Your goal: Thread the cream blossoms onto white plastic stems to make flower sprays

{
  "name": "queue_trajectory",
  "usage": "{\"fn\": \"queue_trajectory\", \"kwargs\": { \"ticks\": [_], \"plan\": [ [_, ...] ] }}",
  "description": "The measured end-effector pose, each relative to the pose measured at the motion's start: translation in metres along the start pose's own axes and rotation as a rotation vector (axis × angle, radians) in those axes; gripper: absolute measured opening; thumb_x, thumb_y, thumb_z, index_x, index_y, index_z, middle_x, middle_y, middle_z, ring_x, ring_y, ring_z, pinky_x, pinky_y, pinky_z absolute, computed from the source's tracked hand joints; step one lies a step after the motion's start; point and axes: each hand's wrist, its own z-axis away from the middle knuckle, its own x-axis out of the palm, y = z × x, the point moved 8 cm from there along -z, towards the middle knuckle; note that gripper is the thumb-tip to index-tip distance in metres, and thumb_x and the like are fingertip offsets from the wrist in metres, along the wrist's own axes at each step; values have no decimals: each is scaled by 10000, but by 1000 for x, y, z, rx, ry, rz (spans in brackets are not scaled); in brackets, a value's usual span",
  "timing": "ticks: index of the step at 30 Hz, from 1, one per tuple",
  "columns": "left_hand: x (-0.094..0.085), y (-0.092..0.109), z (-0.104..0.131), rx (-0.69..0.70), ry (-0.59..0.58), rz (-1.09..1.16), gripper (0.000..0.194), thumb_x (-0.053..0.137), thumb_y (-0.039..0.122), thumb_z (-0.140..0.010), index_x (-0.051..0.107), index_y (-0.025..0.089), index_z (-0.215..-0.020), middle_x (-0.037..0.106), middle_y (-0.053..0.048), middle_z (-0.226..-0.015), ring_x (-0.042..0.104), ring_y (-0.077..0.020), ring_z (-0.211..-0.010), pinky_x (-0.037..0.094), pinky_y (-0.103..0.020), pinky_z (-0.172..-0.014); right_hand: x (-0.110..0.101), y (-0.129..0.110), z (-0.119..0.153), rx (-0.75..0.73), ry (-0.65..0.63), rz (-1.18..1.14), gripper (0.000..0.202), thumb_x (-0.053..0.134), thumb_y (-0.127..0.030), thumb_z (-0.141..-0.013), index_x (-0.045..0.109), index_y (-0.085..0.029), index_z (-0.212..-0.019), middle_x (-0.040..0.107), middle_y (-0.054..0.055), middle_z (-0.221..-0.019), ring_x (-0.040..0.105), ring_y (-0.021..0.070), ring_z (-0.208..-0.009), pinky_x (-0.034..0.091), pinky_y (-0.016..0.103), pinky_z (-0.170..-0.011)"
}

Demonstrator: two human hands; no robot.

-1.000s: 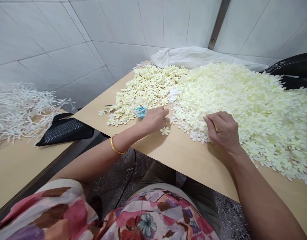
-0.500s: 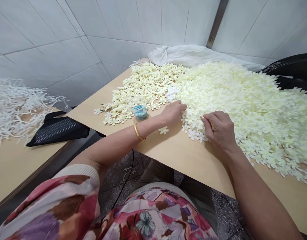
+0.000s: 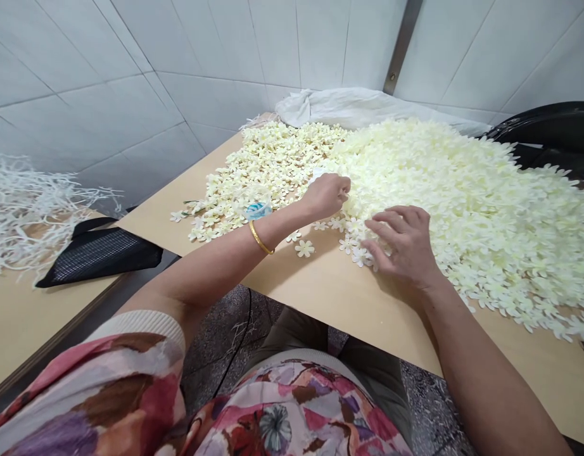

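Altogether two hands (image 3: 326, 195) (image 3: 403, 247), countless flowers (image 3: 463, 183)

On the main desk (image 3: 349, 291), a large heap of artificial blossoms (image 3: 472, 190) covers the right side; a thinner spread of blossoms (image 3: 268, 155) lies to its left. A plastic cup (image 3: 256, 210) stands at that spread's near side, just behind the left wrist. The left hand (image 3: 324, 195) is between both groups, the right hand (image 3: 406, 247) at the heap's near left edge. One loose blossom (image 3: 304, 248) lies before the left hand. Behind everything, a sheet (image 3: 358, 106) runs along the wall (image 3: 249, 44). On the left-hand desk (image 3: 26, 323), a mesh pouch (image 3: 104, 252) lies right of piled stems (image 3: 30, 212).
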Motion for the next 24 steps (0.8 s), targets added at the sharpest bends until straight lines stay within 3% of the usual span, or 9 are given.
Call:
{"fn": "queue_trajectory", "kwargs": {
  "ticks": [4,10,15,20,24],
  "plan": [
    [-1,-7,22,-34,-45,-40,397,563,240,-765,583,170,-1155,589,-103,-1116,549,-231,-994,410,-323,-820,19,-11,4,-74,-194,80,315,538,-420,-829,626,-239,-1072,595,53,-1246,382,314,-1248,169,555,-1044],
    [-7,-5,64,33,-36,-11,344,538,243,-802,568,167,-1137,544,-114,-1209,567,-183,-875,423,-309,-746,24,5,8,30,-226,210,287,521,-324,-849,605,-217,-1101,557,91,-1281,331,344,-1281,171,618,-1020],
    [-11,-10,96,28,-6,-28,208,500,274,-843,625,172,-974,616,-97,-1064,570,-154,-767,409,-298,-678,16,7,6,30,-137,169,232,548,-333,-827,627,-220,-1015,596,84,-1195,359,339,-1246,199,608,-1020],
    [-19,-20,115,-12,87,-124,220,499,308,-850,639,166,-944,618,-117,-1066,553,-223,-955,427,-324,-728,3,4,4,8,16,144,212,562,-356,-815,633,-219,-959,615,76,-1114,408,315,-1215,207,564,-1045],
    [-16,-22,116,8,58,-134,195,482,261,-846,654,167,-845,634,-107,-1022,499,-237,-1013,426,-349,-807,-3,0,3,-19,74,126,176,563,-329,-809,628,-226,-936,632,72,-1057,442,306,-1179,243,547,-1026]
  ]
}}
